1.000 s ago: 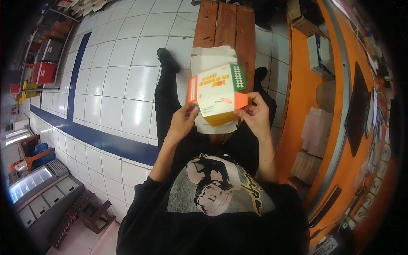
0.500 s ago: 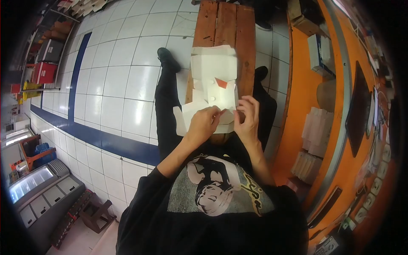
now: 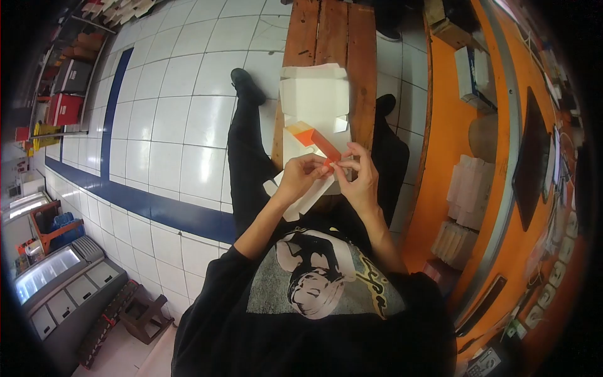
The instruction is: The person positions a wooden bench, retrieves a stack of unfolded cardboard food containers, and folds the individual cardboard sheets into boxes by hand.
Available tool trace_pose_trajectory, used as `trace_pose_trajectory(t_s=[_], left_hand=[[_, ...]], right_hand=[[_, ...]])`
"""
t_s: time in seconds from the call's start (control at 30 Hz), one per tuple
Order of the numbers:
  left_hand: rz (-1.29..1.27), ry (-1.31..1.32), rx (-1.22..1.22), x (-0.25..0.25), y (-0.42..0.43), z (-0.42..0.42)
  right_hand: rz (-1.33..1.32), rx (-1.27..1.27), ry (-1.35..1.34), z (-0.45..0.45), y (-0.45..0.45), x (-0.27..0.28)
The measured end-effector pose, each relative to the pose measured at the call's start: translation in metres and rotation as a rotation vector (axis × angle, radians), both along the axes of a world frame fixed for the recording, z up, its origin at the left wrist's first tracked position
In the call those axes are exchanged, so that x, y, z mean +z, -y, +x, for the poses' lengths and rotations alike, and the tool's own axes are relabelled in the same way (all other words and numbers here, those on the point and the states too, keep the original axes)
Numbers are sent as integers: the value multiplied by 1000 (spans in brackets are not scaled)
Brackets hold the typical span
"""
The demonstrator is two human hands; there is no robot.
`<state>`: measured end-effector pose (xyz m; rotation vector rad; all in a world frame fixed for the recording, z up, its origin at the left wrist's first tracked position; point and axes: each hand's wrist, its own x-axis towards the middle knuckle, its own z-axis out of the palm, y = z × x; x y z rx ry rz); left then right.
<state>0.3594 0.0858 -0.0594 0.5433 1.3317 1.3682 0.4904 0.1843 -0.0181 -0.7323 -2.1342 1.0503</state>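
Note:
A partly folded cardboard box [image 3: 315, 97], white inside, lies on the wooden bench between my legs. Its far lid panel is spread flat. At the near end, a side panel with an orange printed face [image 3: 325, 146] is turned up at a slant. My left hand [image 3: 299, 178] pinches the near corner of the box, fingers bent together. My right hand [image 3: 358, 176] closes thumb and forefinger on the same corner, right beside the left fingertips. The small flap between the fingers is mostly hidden.
The wooden bench [image 3: 342, 38] runs away from me over the white tiled floor [image 3: 169, 125]. To the right, an orange shelf unit [image 3: 443, 107] holds stacks of folded card [image 3: 470, 191]. A small stool [image 3: 146, 319] stands at lower left, near a display freezer [image 3: 69, 283].
The near part of the box has been tilted and turned, so its orange printed side now shows. Both hands have come closer together, fingertips meeting at the corner.

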Motion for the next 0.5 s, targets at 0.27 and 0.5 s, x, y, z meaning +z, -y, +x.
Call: trace_pose_trajectory(t_s=[0.27, 0.5], left_hand=[[-20, -55, -3, -5, 1, -4], [-5, 80, 83, 1, -1, 2]], right_hand=[[-140, 39, 23, -2, 1, -3], [103, 47, 50, 0, 11, -12]])
